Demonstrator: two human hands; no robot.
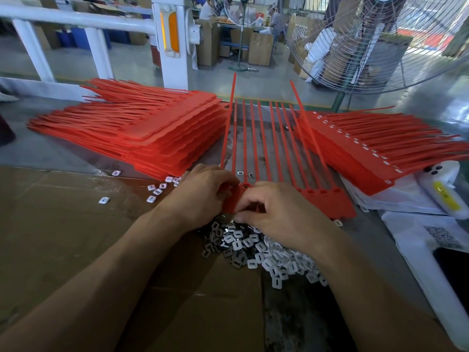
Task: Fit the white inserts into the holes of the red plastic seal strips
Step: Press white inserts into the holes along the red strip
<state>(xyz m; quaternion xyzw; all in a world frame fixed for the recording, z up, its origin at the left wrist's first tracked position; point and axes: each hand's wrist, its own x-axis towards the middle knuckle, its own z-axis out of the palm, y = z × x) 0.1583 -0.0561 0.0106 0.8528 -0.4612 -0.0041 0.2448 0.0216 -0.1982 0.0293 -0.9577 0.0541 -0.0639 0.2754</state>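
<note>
white inserts [264, 252] lie heaped at near bench edge, under both wrists. left hand [203, 191] & right hand [276, 209] are close together, fingers curled on the red seal strip [327, 203] tag, mid-bench. step: pressing an insert in, i think; next hole needs exact aim.

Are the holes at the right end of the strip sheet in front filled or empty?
Empty: the holes at the sheet's right end show red, no white inserts.
</note>
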